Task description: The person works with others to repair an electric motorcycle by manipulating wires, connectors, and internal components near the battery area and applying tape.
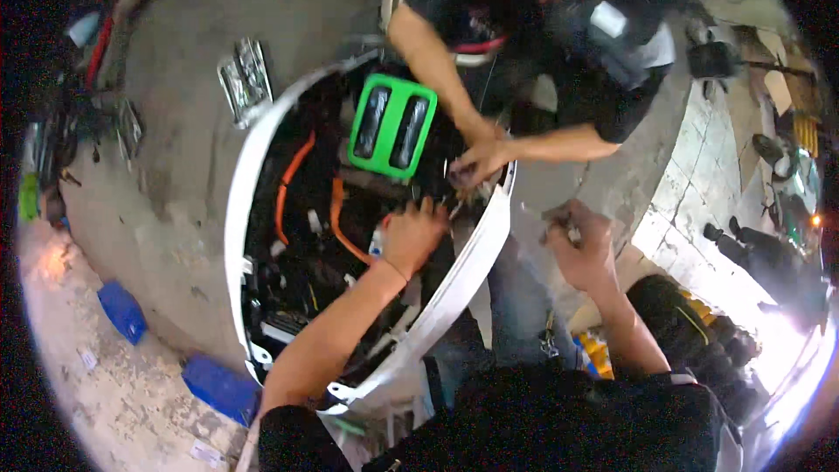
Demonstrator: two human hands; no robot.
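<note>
Reaching into the opened body of a white scooter (476,253), left hand (411,236) resting low among the wiring, fingers curled and pressed down on something small near an orange cable (343,232); exactly what sits under the fingertips cannot be told. Holding off to the side over the grey floor (183,166), right hand (581,249) half closed, thumb and fingers pinching a small pale part, too blurred to name. Working from the far side, a co-worker's two hands (481,157) meeting just beyond the left hand, close but apart from it.

Lying inside the white shell (249,175), a green-framed module (391,125) with two dark slots, and orange cables looping beside it through black fittings.

Judging the handling: orange cable likely thick, rubbery and springy, bending only in wide curves, best gripped on the sheath close to its plug and never tugged mid-run. Connectors and clips probably small, stiff and brittle, wanting a fingertip squeeze on the latch. White shell thin, wide plastic, light but floppy, apt to flex or crack at the edge, so better supported along the rim with an open palm. Small pinched part light and easy to drop, so kept between thumb and forefinger

Lying on the floor at left, blue blocks (122,310) and a metal bracket (245,79)
</note>
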